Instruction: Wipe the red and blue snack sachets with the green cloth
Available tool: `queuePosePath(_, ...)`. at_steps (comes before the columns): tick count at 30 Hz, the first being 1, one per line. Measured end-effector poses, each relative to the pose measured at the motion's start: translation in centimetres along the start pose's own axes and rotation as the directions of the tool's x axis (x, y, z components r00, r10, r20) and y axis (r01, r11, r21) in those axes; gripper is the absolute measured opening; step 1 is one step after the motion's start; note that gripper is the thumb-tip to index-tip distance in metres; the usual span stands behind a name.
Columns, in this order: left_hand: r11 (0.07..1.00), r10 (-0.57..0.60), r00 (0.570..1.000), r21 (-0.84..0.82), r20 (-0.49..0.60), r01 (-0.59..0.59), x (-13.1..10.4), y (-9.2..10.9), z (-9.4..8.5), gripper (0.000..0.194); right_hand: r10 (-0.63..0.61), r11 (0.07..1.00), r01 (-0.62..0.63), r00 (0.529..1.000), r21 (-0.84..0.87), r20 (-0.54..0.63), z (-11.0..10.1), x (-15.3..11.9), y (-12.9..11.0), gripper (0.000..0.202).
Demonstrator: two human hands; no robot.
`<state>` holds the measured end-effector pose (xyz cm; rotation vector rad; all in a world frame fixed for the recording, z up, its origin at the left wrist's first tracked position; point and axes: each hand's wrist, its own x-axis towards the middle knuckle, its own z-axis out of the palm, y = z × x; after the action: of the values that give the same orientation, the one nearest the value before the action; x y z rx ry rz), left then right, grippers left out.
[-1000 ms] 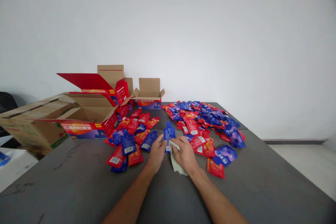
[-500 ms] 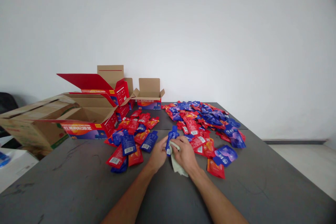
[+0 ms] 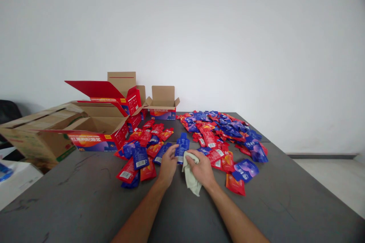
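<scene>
- The dark table (image 3: 99,197) runs away from the person to a white wall (image 3: 228,45).
- Open red boxes (image 3: 94,142) stand at the far left, next to a big brown box (image 3: 31,140).
- A big heap (image 3: 225,124) of red and blue packs lies at the back right and spills toward the person.
- A small heap (image 3: 145,136) of packs lies left of the hands.
- Both arms come in from the bottom and lean in toward each other. The left arm (image 3: 144,210) slants up to the right, and the right arm (image 3: 234,210) slants up to the left.
- The right hand (image 3: 203,167) is bent, back up, thumb pointing left. It is closed on a cloth.
- The left hand (image 3: 168,165) has bent fingers, with the tips at the pouch's left edge. I cannot tell if they pinch it.
- The pale cloth (image 3: 191,180) hangs down from the right hand toward the person.
- The blue pouch (image 3: 182,145) is between the hands, just past them, with its narrow end pointing at the wall.
</scene>
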<state>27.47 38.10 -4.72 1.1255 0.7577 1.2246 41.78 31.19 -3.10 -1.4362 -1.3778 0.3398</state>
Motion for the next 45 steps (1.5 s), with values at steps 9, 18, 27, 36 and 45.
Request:
queuePosePath(9, 0.971, -0.145, 0.989, -0.187, 0.042, 0.15, -0.4, -0.2, 1.0, 0.03, -0.123, 0.986, 0.113, 0.989, 0.12, 0.084, 0.7, -1.0, -1.5, 0.024)
queuePosePath(18, 0.946, -0.217, 0.964, -0.21, 0.154, 0.247, -1.5, 1.5, 1.6, 0.058, -0.179, 0.981, 0.178, 0.984, -0.075, -0.007, 0.6, -0.6, -0.4, 0.023)
queuePosePath(27, 0.938, -0.258, 0.951, -0.191, 0.168, 0.288, -1.3, 1.2, 1.2, 0.058, -0.233, 0.964, 0.246, 0.964, -0.101, 0.125, 0.5, -0.9, -1.1, 0.027)
queuePosePath(36, 0.918, -0.226, 0.912, -0.24, 0.342, 0.317, -1.9, 1.7, 2.0, 0.053, -0.095, 0.99, 0.076, 0.984, -0.122, -0.152, -1.0, 0.4, -0.4, 0.023)
queuePosePath(45, 0.979, -0.076, 0.985, -0.173, 0.153, 0.103, -0.1, 0.4, 0.9, 0.046, -0.172, 0.98, 0.189, 0.958, -0.054, 0.228, 1.2, -1.9, -2.5, 0.027)
